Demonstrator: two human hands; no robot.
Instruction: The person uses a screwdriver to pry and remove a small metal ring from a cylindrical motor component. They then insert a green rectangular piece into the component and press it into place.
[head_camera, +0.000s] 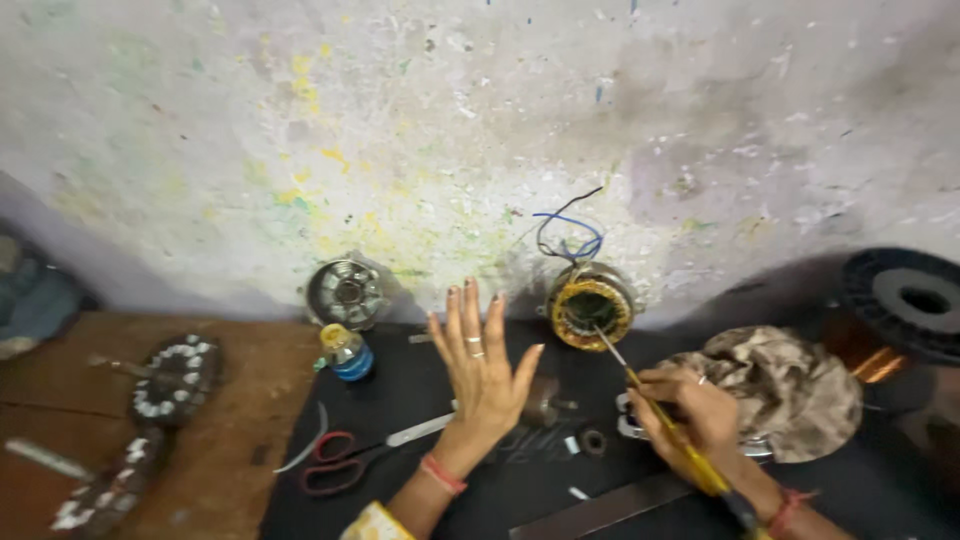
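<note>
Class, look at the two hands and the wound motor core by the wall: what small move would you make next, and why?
Probably bring the left hand over to steady the wound core. That hand is open, raised and holding nothing, while the right hand grips a yellow-handled screwdriver whose tip already reaches the core's windings. The core leans against the wall, so prodding may shift it.
</note>
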